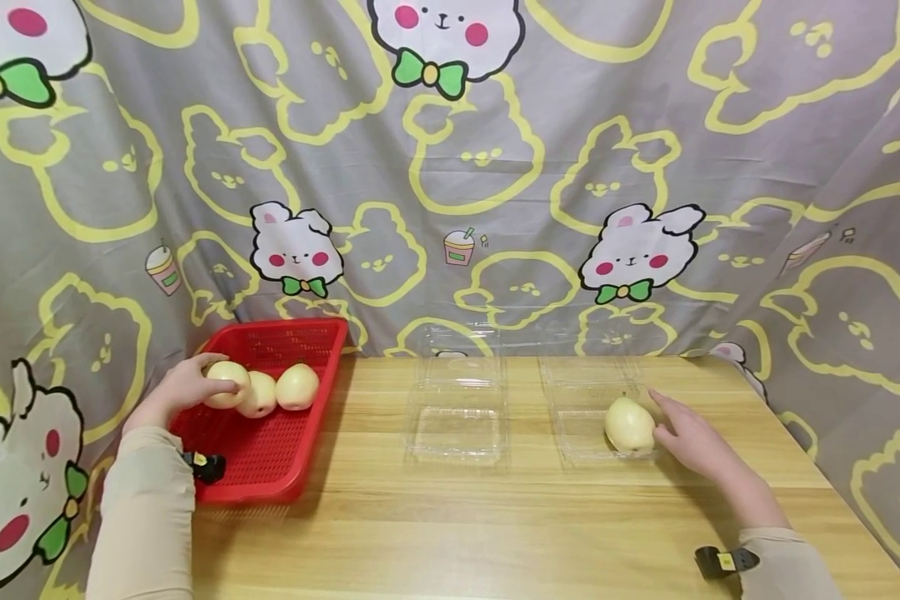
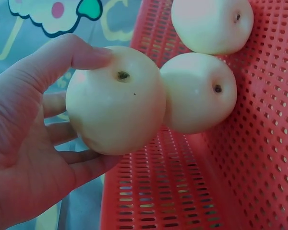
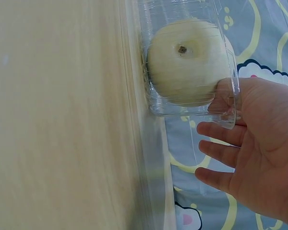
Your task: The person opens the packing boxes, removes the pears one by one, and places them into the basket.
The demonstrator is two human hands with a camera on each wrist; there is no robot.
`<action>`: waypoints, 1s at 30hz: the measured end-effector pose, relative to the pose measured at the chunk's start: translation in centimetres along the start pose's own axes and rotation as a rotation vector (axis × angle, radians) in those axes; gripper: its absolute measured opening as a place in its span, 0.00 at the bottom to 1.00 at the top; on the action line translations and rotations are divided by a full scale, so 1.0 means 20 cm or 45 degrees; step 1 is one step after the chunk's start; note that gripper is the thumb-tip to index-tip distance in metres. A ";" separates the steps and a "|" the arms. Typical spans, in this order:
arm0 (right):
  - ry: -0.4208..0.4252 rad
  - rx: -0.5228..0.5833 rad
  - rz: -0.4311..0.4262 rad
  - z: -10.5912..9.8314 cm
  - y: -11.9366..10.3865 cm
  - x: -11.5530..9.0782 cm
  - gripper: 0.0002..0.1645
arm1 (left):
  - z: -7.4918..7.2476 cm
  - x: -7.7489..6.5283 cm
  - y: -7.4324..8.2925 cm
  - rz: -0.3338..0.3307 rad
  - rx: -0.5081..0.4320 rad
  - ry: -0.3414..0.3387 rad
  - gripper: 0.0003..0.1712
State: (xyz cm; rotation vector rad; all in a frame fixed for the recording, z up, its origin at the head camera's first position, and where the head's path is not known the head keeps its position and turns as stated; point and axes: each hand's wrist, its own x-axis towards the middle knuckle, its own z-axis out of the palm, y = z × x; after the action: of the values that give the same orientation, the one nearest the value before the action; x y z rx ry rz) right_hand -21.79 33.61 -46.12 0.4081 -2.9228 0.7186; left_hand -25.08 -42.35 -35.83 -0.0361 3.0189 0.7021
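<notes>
My left hand [image 1: 183, 388] grips a pale yellow pear [image 2: 116, 103] at the left side of the red basket [image 1: 303, 467], thumb on top and fingers beneath. Two more pears lie in the basket: one pear [image 2: 199, 93] beside the held one, another pear [image 1: 297, 387] to its right. On the right, a pear [image 1: 630, 424] sits in a clear plastic clamshell box [image 1: 581, 433] with its lid raised. My right hand [image 1: 697, 437] is at that box's right side, fingers loosely extended, the thumb partly seen through the plastic near the pear.
A second clear clamshell box [image 1: 457, 429] stands open between the basket and the right box. All of them are on a wooden table [image 1: 450, 533]. A patterned grey curtain [image 1: 450, 183] hangs behind and at both sides.
</notes>
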 end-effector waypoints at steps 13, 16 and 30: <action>-0.006 -0.009 0.010 0.00 0.00 0.00 0.38 | 0.04 0.02 -0.03 0.036 0.011 -0.094 0.42; -0.006 -0.004 0.007 0.00 0.00 0.00 0.38 | 0.06 0.02 -0.03 0.059 -0.019 -0.100 0.41; 0.008 0.007 -0.006 0.00 0.00 0.00 0.38 | 0.13 0.06 -0.09 0.005 -0.077 -0.145 0.43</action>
State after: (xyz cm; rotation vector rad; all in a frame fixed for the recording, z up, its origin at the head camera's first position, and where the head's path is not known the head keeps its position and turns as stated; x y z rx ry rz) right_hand -21.83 33.71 -46.13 0.4120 -2.9135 0.7261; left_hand -26.19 -42.78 -39.02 0.0077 2.8898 0.7681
